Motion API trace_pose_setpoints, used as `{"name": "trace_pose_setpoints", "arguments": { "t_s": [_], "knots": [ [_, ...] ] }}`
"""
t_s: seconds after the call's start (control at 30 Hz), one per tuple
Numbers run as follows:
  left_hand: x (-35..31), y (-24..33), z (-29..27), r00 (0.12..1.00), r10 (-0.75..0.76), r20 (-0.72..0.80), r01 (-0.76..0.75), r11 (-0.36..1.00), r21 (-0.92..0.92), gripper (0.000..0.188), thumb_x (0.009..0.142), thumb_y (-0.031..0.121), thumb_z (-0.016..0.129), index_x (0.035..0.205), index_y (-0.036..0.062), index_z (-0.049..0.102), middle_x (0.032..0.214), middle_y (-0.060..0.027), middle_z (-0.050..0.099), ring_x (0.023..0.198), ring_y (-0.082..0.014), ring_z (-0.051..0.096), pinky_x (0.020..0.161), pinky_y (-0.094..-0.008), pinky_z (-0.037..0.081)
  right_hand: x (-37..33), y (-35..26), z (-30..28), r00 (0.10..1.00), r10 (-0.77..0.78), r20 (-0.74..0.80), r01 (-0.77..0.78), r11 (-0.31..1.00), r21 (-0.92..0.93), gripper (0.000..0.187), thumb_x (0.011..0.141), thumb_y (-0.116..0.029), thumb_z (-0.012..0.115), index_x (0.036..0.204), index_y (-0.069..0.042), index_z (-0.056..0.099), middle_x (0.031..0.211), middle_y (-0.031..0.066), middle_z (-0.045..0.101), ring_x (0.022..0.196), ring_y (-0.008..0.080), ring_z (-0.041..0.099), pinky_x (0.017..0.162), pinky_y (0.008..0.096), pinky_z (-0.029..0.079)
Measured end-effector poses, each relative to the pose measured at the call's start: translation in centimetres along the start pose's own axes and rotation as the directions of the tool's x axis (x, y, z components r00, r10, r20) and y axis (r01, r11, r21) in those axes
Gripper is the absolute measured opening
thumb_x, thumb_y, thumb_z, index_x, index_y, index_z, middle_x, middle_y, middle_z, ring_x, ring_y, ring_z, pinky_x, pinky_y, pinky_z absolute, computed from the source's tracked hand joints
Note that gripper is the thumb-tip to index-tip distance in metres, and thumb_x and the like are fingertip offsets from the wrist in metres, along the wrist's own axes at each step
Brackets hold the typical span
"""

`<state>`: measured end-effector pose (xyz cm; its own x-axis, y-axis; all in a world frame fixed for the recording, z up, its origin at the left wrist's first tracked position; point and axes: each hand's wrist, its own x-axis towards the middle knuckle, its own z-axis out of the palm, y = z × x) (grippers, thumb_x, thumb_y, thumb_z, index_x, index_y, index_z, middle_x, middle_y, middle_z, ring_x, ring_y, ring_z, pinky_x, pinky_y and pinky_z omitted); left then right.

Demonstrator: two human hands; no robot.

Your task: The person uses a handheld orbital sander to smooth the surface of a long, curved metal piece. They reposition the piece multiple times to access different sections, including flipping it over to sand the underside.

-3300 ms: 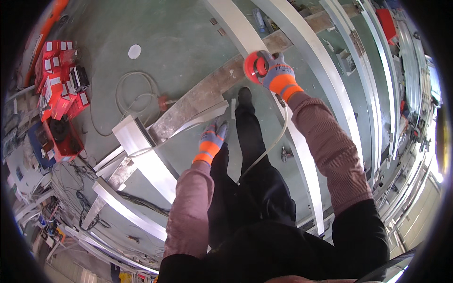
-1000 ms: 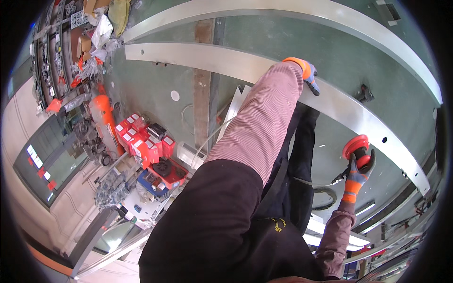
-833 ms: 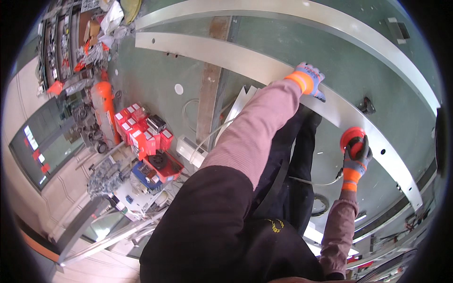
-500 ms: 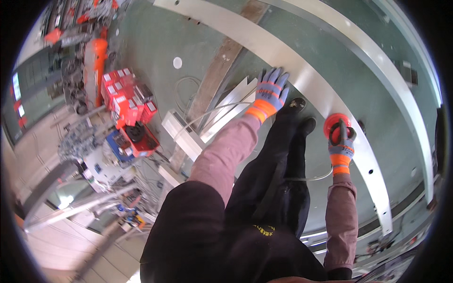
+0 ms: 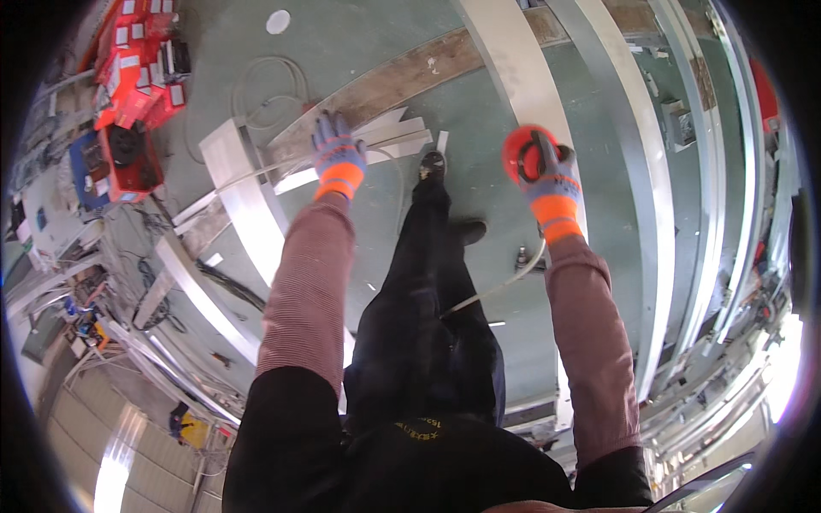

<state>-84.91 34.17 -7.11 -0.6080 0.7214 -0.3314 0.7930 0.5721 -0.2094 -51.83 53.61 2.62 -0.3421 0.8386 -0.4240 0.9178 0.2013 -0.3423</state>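
My right hand [image 5: 556, 181], in a grey and orange glove, is wrapped round a red, round air sander [image 5: 516, 154] with a dark grip. A pale hose [image 5: 513, 278] trails back from it. The sander overlaps the left edge of a long silvery metal bar [image 5: 518, 68]; whether it touches the bar I cannot tell. My left hand [image 5: 340, 157], gloved alike, is off the bar with its fingers stretched and apart, holding nothing. Beneath or close to that hand are a wooden beam [image 5: 385, 77] and pale metal profiles [image 5: 241, 192].
More long metal bars [image 5: 629, 128] run side by side on the right. Red boxes [image 5: 137, 94] are stacked at the far left, near a red bin [image 5: 128, 184] with a black coil. A coiled hose [image 5: 272, 85] lies on the green floor. A small dark fitting [image 5: 523, 258] lies near my right forearm.
My left hand has lifted off the metal bar and moved left. My right hand still grips the sander, now at the bar's left edge. The view has turned and shifted right.
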Motion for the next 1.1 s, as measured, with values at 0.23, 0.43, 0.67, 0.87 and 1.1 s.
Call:
{"name": "trace_pose_setpoints", "arguments": {
  "t_s": [0.23,0.43,0.67,0.87,1.1],
  "knots": [
    [7.0,-1.9,-1.7,0.967,-0.062,0.248,0.121,0.966,-0.229,0.108,0.079,0.054,0.076,0.157,0.005,0.022,0.162,-0.0246,0.023,0.148,-0.0437,0.026,0.119,-0.0506,0.03,13.3,-10.2,-4.4,1.0,-0.001,0.023,0.005,0.988,-0.156,0.072,0.078,-0.03,0.077,0.144,-0.037,0.047,0.146,0.0211,0.04,0.117,0.0428,0.062,0.098,0.047,0.054],
    [8.6,-1.6,-2.5,0.941,-0.031,0.336,0.118,0.963,-0.242,0.113,0.077,0.05,0.081,0.158,0.0032,0.018,0.161,-0.0252,0.025,0.148,-0.0443,0.026,0.12,-0.0498,0.029,19.3,-17.1,-6.5,0.994,0.018,0.11,0.013,0.962,-0.274,0.08,0.077,-0.038,0.078,0.147,-0.041,0.042,0.143,0.018,0.043,0.121,0.0402,0.06,0.099,0.046,0.054],
    [7.9,-2.4,-1.5,0.939,-0.041,0.343,0.144,0.949,-0.281,0.112,0.077,0.049,0.08,0.158,0.0027,0.018,0.159,-0.0292,0.025,0.147,-0.0488,0.024,0.121,-0.0527,0.025,17.0,-14.9,-4.6,0.993,-0.037,0.108,0.061,0.972,-0.226,0.083,0.073,-0.027,0.084,0.145,-0.038,0.044,0.137,0.0146,0.045,0.119,0.039,0.061,0.097,0.045,0.054],
    [7.8,-2.2,-1.1,0.943,-0.031,0.331,0.141,0.939,-0.314,0.114,0.077,0.047,0.081,0.159,0.0051,0.014,0.16,-0.0302,0.021,0.147,-0.0499,0.022,0.121,-0.0543,0.024,19.8,-17.4,-5.5,0.99,0.015,0.141,0.033,0.944,-0.327,0.083,0.074,-0.028,0.084,0.145,-0.038,0.041,0.138,0.0159,0.042,0.118,0.0393,0.061,0.098,0.0447,0.054],
    [8.1,-1.9,-1.7,0.93,-0.055,0.363,0.176,0.935,-0.308,0.112,0.078,0.046,0.081,0.159,0.0054,0.014,0.161,-0.0277,0.02,0.148,-0.0467,0.023,0.121,-0.0524,0.027,21.2,-18.5,-7.1,0.987,0.013,0.162,0.044,0.937,-0.346,0.084,0.075,-0.029,0.083,0.147,-0.037,0.038,0.135,0.0161,0.045,0.12,0.0378,0.061,0.096,0.0446,0.056]
  ]
}}
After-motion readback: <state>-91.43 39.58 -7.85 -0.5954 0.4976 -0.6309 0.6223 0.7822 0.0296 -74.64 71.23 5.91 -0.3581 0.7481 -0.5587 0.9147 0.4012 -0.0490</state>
